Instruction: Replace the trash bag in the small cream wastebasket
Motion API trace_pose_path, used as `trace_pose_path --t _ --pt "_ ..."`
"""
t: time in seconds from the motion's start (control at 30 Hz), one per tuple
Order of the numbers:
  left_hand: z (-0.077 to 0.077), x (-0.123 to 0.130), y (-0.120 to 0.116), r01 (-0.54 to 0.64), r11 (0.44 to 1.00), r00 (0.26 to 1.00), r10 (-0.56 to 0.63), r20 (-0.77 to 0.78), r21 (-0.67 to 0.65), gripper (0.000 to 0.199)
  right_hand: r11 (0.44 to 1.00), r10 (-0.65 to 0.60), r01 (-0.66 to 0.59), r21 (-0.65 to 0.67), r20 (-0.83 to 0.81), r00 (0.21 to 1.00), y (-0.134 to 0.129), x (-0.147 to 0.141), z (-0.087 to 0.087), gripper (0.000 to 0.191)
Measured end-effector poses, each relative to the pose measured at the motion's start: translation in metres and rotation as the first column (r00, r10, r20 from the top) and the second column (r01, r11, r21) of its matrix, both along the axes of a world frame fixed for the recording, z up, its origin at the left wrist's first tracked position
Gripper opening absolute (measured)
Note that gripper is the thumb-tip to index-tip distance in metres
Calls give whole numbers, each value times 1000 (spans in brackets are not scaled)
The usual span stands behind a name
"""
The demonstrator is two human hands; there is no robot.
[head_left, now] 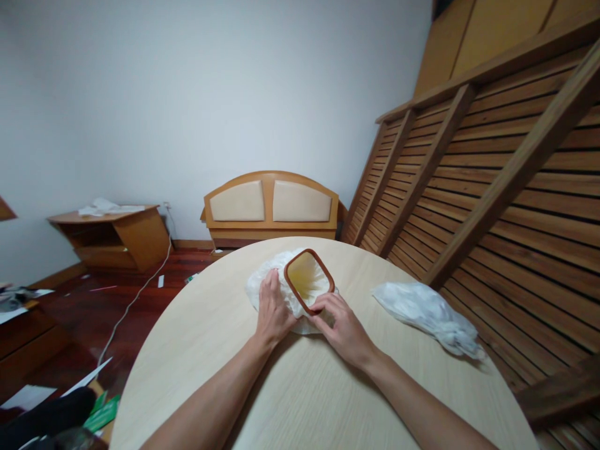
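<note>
On the table before me is a rounded-square object with a brown rim and a yellowish to whitish inner area; I cannot tell whether that area is a hollow or a flat pane. Crumpled white plastic, like a thin bag, lies under and around its left side. My right hand pinches the rim at its near right corner, thumb below and fingers on top. Just left of the rim, my left hand has its fingers bent onto the white plastic, gripping it. The left fingertips are partly hidden.
A second, filled white plastic bag lies at the right of the round pale table. Slatted wooden panels lean close along the right. Beyond stand a headboard and a low cabinet; a cable crosses the floor.
</note>
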State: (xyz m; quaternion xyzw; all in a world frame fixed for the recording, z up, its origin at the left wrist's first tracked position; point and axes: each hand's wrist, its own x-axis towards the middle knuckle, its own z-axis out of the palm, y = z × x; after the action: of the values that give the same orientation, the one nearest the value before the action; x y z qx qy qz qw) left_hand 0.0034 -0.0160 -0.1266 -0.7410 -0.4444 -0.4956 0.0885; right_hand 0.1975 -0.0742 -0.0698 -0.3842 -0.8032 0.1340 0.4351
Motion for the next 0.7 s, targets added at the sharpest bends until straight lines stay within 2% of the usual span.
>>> trace_pose_path --t 0.07,0.13,0.27,0.37,0.5,0.7 --pt "1 0 -1 8 1000 1000 -8 -16 11 112 999 -32 32 5 31 999 -1 3 3 8" --pt "3 1 -3 17 1000 999 -16 -43 14 110 995 -99 99 32 26 995 1 7 3 22" --pt "6 5 -9 76 997 993 -73 -94 32 106 970 -238 240 40 -37 970 8 16 -2 74" --pt "9 9 -13 127 990 985 -119 -125 53 101 967 -255 255 -16 -61 965 14 20 -10 101" --pt "11 12 -15 138 988 978 -124 -169 72 97 969 -235 225 -105 -99 967 17 20 -15 109" --pt "12 13 -17 125 989 977 -110 -181 75 92 970 -232 211 -123 -190 954 18 18 -16 107"
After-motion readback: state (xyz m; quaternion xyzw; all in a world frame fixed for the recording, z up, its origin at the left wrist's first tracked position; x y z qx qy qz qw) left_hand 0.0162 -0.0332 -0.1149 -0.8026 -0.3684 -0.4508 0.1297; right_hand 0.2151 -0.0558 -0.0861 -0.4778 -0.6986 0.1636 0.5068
